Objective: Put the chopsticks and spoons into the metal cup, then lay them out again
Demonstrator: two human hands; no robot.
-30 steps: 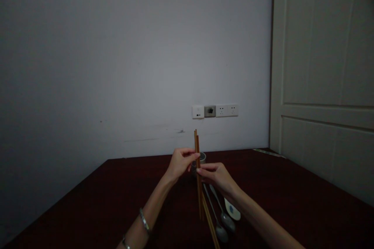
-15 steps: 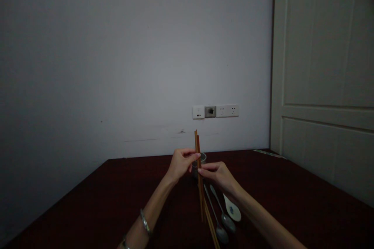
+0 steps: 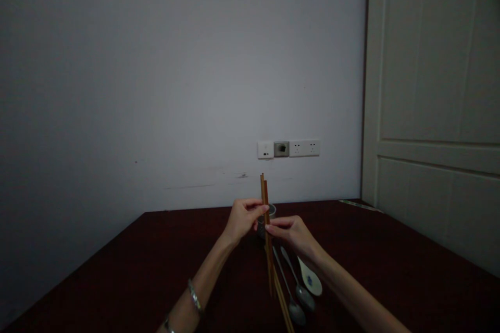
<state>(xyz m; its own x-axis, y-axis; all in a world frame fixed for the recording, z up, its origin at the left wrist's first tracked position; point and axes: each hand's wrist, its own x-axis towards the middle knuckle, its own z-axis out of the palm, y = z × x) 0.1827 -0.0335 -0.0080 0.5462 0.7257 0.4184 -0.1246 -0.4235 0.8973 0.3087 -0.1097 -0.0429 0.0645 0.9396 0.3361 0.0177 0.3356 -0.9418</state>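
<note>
My left hand (image 3: 246,218) pinches a few wooden chopsticks (image 3: 269,244) near their upper part, thumb in front. Just below, my right hand (image 3: 291,231) grips the same chopsticks between thumb and fingers. They stand nearly upright above the table. Behind them is a grey metal cup (image 3: 272,211), partly hidden by my hands. More chopsticks (image 3: 283,304) lie on the table underneath. Beside these rest two metal spoons, a long-handled one (image 3: 297,314) and a larger one (image 3: 305,299). A white spoon (image 3: 311,280) with a blue mark lies at their right, partly covered by my right forearm.
The dark red table (image 3: 156,260) reaches back to a pale wall with sockets (image 3: 304,148). A flat strip (image 3: 360,205) lies at the table's far right edge. A white panelled door (image 3: 433,104) stands on the right.
Hardly anything differs. My right hand and the lower part of the held chopsticks have shifted very slightly to the right.
</note>
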